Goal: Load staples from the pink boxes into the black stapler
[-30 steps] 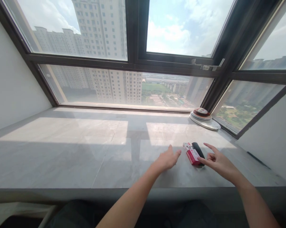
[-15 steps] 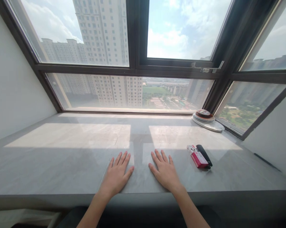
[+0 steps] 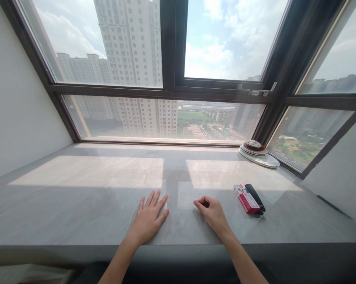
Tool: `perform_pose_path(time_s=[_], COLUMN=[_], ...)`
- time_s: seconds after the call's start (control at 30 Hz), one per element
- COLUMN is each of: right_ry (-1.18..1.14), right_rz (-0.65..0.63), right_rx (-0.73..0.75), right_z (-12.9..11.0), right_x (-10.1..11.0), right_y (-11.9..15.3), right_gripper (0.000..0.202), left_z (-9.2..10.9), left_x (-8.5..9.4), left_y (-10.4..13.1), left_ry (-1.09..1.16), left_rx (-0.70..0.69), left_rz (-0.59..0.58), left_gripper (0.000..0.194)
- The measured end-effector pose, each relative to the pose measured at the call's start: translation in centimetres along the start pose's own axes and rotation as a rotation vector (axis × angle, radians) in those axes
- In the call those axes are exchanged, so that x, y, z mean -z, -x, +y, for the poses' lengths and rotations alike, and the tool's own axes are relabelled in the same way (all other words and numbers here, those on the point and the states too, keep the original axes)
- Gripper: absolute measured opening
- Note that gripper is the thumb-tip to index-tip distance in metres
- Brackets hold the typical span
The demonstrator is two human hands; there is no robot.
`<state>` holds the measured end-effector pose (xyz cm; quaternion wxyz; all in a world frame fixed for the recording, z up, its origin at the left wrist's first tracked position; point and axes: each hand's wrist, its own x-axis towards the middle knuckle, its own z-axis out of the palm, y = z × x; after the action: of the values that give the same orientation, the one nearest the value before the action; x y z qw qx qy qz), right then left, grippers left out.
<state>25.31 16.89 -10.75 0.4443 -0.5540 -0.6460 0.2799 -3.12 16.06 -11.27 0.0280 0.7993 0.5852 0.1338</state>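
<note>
My left hand (image 3: 147, 219) lies flat on the grey marble-patterned sill (image 3: 77, 213), fingers spread and nothing held. To its right, my right hand (image 3: 212, 213) is closed, thumb and forefinger tips pressed together; whatever might be between them is too small to make out. Farther right on the sill sits a red and white box (image 3: 248, 202), and a black object (image 3: 255, 197) lies against its right side. Neither hand touches them.
A stack of plates or round discs (image 3: 258, 153) stands in the back right corner by the window. Dark window frames (image 3: 166, 94) rise behind the sill. White walls close off both sides. The sill's front edge runs just before my wrists.
My right hand has gone from spread flat on the sill to closed, with fingers curled and fingertips pinched. My left hand still lies flat. The view has tilted slightly upward.
</note>
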Motion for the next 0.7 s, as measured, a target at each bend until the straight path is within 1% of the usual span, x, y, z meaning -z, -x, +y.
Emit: perform_pose_path(time_s=[0.23,0.4,0.53,0.7], right_ry=[0.023,-0.009,-0.054,0.003], right_rz=[0.033,-0.018,0.006,0.028], right_rx=[0.004,0.014,-0.008,0.012], right_z=[0.12,0.0,-0.08,-0.01], right_x=[-0.35,-0.12,0.08,0.0], right_y=[-0.33,-0.13,-0.01,0.12], right_gripper=[0.046,0.043,0.043,0.039], left_z=[-0.02,-0.04,0.06,0.2], left_x=[0.24,0.28,0.32,0.36], left_y=[-0.02,0.09,0.11,0.11], left_ry=[0.016,0.019,0.019,0.014], left_rx=[0.008,0.007,0.005,0.007], left_rz=[-0.002,0.002,-0.002,0.006], left_gripper=[0.057,0.057,0.056,0.057])
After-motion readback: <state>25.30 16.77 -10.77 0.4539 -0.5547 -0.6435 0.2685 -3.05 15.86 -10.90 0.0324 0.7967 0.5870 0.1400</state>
